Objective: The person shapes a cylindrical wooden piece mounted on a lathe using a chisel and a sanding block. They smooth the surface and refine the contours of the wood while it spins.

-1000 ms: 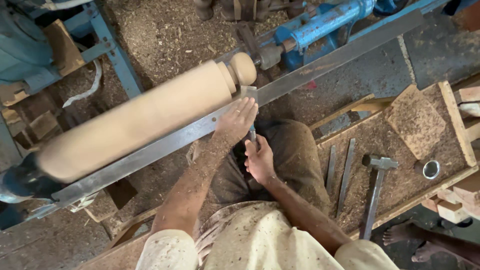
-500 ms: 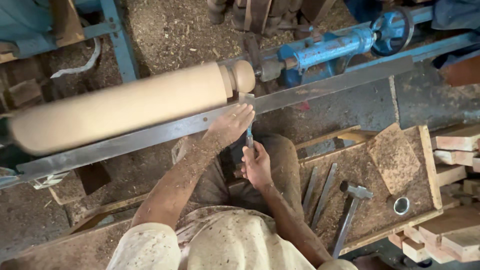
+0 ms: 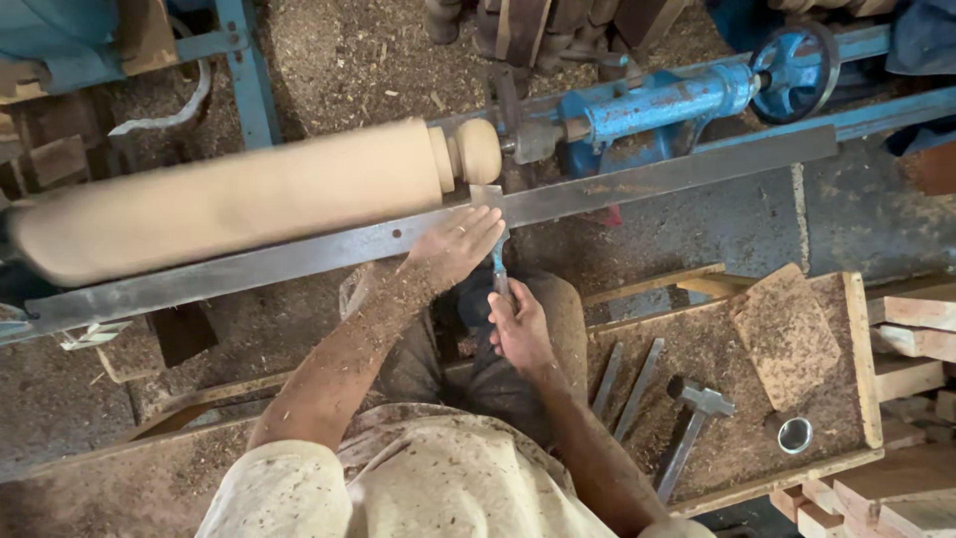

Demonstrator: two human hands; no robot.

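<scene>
- Since the earlier frame, both hands and the chisel point(image 3: 498, 261) sit at the same spot beside the rounded knob of the spinning wooden cylinder point(image 3: 239, 199).
- Step, as I judge it: shaping the knob's neck; next calls for steady pressure on the steel tool rest point(image 3: 647, 179).
- Left hand point(image 3: 456, 247) lies flat and open over the blade; right hand point(image 3: 518, 324) has a closed grip on the handle.
- A hammer point(image 3: 692, 423) lies on the sawdust-covered surface point(image 3: 856, 339).

At the lower right of the frame a sawdust-strewn wooden table point(image 3: 846, 339) carries a hammer point(image 3: 692, 428), two flat metal chisels point(image 3: 622, 377), a rough wood slab point(image 3: 787, 334) and a small metal ring point(image 3: 795, 435). Sawdust covers the floor point(image 3: 378, 50) at the top.
</scene>
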